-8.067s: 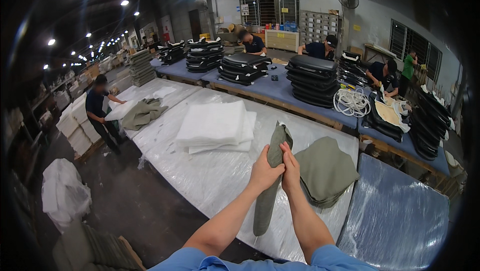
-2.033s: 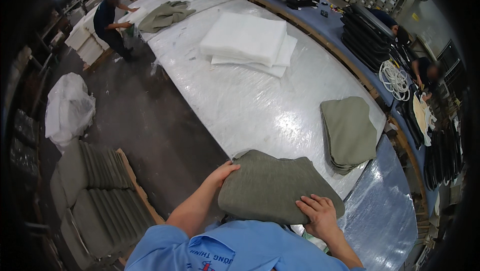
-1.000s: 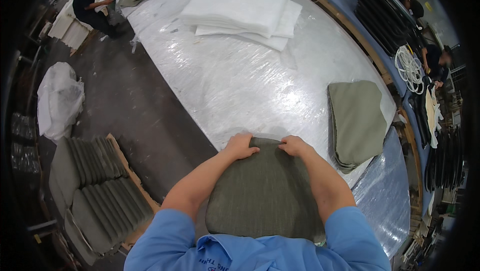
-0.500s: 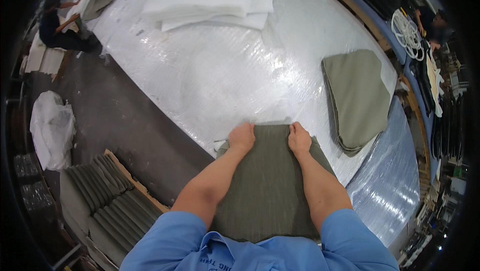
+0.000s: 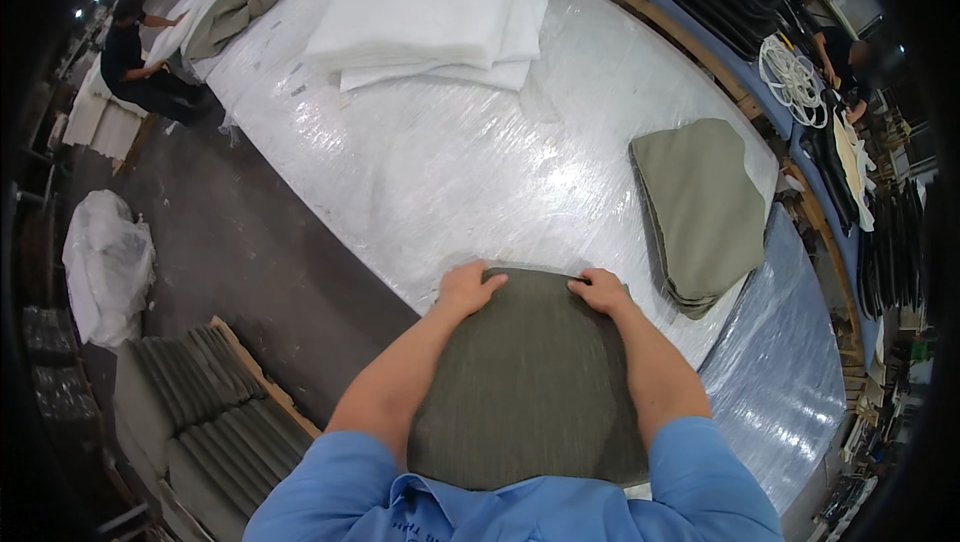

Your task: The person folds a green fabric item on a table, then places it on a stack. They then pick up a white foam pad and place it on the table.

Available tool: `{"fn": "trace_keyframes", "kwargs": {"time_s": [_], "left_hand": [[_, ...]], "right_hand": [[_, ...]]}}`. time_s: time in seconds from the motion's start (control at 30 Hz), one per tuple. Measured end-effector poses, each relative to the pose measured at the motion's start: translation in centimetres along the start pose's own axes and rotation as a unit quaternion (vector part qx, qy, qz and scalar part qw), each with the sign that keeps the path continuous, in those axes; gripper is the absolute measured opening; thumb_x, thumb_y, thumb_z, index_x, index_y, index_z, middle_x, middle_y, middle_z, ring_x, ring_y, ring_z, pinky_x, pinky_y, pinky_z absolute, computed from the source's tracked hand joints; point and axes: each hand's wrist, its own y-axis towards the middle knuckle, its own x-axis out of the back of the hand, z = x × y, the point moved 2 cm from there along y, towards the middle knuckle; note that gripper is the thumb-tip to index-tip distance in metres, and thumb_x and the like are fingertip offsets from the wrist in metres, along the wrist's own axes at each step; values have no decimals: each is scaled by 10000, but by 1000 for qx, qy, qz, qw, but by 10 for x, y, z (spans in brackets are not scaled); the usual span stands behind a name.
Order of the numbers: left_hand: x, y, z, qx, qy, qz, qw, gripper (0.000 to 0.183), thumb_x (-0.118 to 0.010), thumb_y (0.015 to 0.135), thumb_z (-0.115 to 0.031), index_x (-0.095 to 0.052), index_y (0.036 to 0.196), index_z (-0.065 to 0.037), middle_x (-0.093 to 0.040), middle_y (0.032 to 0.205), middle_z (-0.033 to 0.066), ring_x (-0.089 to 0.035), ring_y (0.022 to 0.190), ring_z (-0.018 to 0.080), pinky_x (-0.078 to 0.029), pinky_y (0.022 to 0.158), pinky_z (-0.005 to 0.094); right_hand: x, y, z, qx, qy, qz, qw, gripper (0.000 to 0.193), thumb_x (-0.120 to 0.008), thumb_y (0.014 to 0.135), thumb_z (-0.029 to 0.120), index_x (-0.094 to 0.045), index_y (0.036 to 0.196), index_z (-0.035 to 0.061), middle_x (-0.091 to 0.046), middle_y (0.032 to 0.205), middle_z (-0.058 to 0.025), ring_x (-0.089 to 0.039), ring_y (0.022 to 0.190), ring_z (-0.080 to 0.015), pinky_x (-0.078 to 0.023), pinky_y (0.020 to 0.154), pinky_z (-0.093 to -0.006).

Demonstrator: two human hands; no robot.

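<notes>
A grey-green fabric-covered cushion (image 5: pixel 525 382) lies in front of me, its near edge against my blue shirt. At its far left corner my left hand (image 5: pixel 470 289) is closed round the edge, with the thumb on top. My right hand (image 5: pixel 602 291) grips the far right corner in the same way, thumb pointing inward. The fingers under the cushion are hidden. Beyond and to the right, a stack of grey-green fabric covers (image 5: pixel 700 212) rests on the plastic-wrapped table (image 5: pixel 420 172).
White padding sheets (image 5: pixel 420 12) are stacked at the table's far side. Rows of grey-green cushions (image 5: pixel 220 392) stand at lower left, near a clear plastic bag (image 5: pixel 108 267). One person (image 5: pixel 135 67) works at far left, another (image 5: pixel 845 67) at far right beside coiled white rope (image 5: pixel 793 82).
Both hands have come slightly nearer to me, and their thumbs now lie over the cushion's far edge. The cushion's rounded sides show more fully, and the fabric flaps beside it no longer show.
</notes>
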Motion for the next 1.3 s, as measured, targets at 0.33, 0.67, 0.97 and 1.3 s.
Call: {"fn": "trace_keyframes", "kwargs": {"time_s": [0.33,0.67,0.97,1.3], "left_hand": [[-2,-11,39,40,6,-50,998,312,-619,975,-337,-720,1025,-46,-718,977,204,-673,972,412,-517,877,521],[-10,7,39,26,41,-85,995,317,-588,983,-312,-687,892,-25,-703,888,228,-673,881,438,-504,796,550],[-8,13,34,19,68,-87,994,351,-568,994,-344,-689,897,-30,-713,900,215,-686,886,420,-516,807,539],[-17,15,39,-7,79,-111,991,309,-622,953,-305,-670,823,-29,-682,831,225,-668,835,424,-501,759,542]], "right_hand": [[4,-22,-12,-45,-33,-76,996,330,-615,980,368,-715,1098,76,-716,1115,-179,-657,1096,-377,-514,926,-482],[-15,10,-20,22,-33,-164,986,234,-607,973,268,-654,938,41,-683,981,-182,-647,988,-398,-510,839,-502],[-9,7,-21,66,-62,-250,964,185,-622,955,240,-651,912,63,-669,946,-147,-645,947,-374,-523,824,-492],[-16,14,-27,55,19,-246,967,171,-645,928,199,-643,888,33,-661,915,-178,-640,920,-402,-509,804,-494]]}}
